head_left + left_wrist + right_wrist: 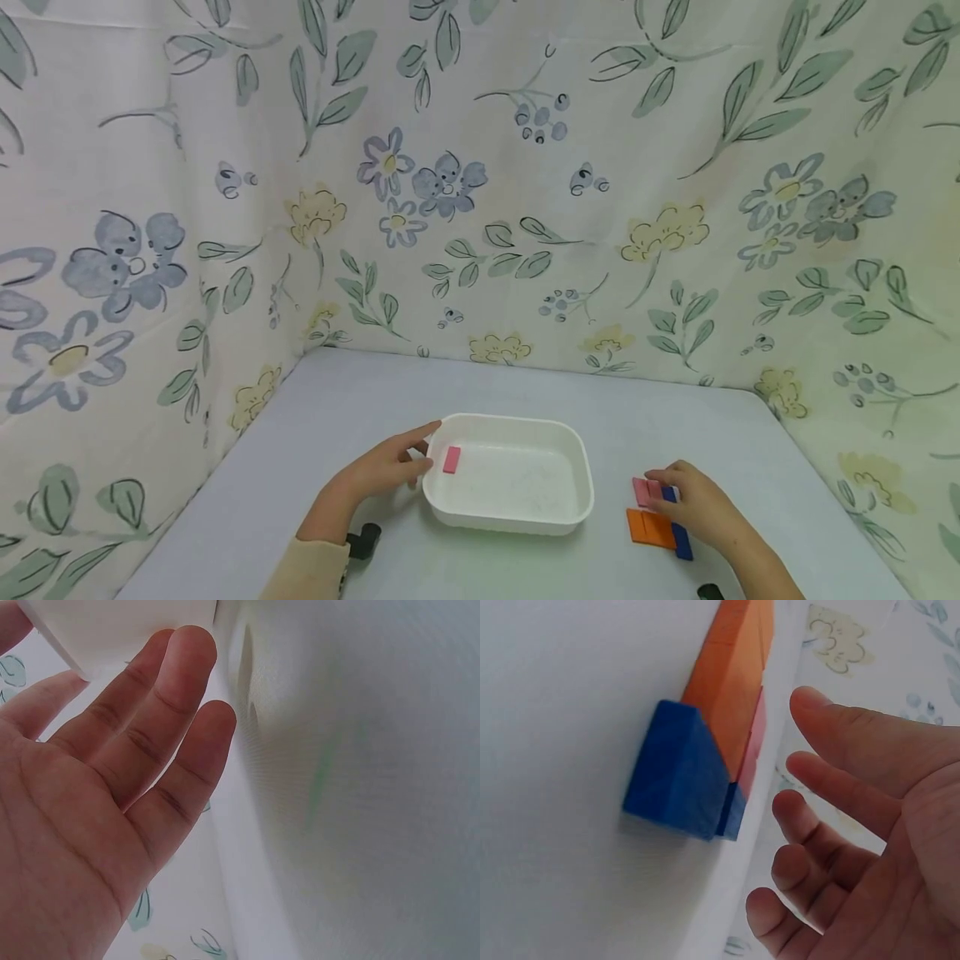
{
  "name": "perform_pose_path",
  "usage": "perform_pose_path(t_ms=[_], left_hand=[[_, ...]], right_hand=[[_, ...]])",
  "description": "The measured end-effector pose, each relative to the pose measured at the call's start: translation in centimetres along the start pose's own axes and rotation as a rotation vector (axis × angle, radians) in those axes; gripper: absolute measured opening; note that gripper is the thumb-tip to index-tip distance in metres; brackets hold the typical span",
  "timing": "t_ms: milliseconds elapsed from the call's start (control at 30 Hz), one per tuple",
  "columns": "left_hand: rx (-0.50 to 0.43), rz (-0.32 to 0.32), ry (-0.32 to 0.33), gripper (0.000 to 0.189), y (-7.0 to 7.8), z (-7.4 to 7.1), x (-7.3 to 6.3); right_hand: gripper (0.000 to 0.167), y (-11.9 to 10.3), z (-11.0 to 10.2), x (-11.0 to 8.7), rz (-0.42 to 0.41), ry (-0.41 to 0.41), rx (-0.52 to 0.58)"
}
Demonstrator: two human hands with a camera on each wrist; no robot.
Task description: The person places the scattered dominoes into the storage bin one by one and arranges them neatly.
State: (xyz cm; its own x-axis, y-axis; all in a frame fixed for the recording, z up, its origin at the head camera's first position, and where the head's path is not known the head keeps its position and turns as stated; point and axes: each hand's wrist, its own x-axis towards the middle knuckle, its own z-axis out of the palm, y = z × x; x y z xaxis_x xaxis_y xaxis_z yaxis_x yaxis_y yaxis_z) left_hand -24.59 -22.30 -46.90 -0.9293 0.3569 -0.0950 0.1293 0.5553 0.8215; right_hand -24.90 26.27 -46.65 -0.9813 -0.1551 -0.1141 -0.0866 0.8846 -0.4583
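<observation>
A white rectangular plastic tray (517, 523) stands on the table with one pink block (452, 460) lying inside, near its left end. At the tray's left rim is my left hand (382, 467), its thumb and index finger at the edge; in the left wrist view the other fingers (184, 667) stretch loosely below the tray. My right hand (701, 504) hovers over a cluster of blocks, fingers loosely bent, nothing between them. The cluster has pink blocks (640, 492), orange blocks (648, 529) and blue blocks (679, 772), side by side; my hand partly hides them in the head view.
The pale table (390, 379) extends behind and around the tray. Floral cloth (480, 250) hangs along the back and sides. A dark device (365, 540) sits by the left wrist, and another dark piece (709, 592) by the right.
</observation>
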Motion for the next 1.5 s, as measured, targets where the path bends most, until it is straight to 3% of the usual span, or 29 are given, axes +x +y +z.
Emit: perform_pose_path(t_ms=[300, 800, 1333, 1500], left_hand=[[-0.022, 0.020, -0.018, 0.063, -0.2, -0.1, 0.1], [-0.019, -0.011, -0.011, 0.064, -0.4, 0.1, 0.1], [-0.004, -0.023, 0.006, 0.064, -0.2, 0.1, 0.0], [-0.001, -0.025, 0.007, 0.064, 0.0, 0.0, -0.1]], right_hand=[[0.046, 1.0, 0.7, 0.6, 0.022, -0.038, -0.024], [0.049, 1.1, 1.0, 1.6, 0.058, -0.072, -0.049], [0.045, 0.3, 0.8, 1.9, -0.039, -0.012, -0.112], [0.035, -0.6, 0.3, 1.3, -0.083, 0.017, -0.080]])
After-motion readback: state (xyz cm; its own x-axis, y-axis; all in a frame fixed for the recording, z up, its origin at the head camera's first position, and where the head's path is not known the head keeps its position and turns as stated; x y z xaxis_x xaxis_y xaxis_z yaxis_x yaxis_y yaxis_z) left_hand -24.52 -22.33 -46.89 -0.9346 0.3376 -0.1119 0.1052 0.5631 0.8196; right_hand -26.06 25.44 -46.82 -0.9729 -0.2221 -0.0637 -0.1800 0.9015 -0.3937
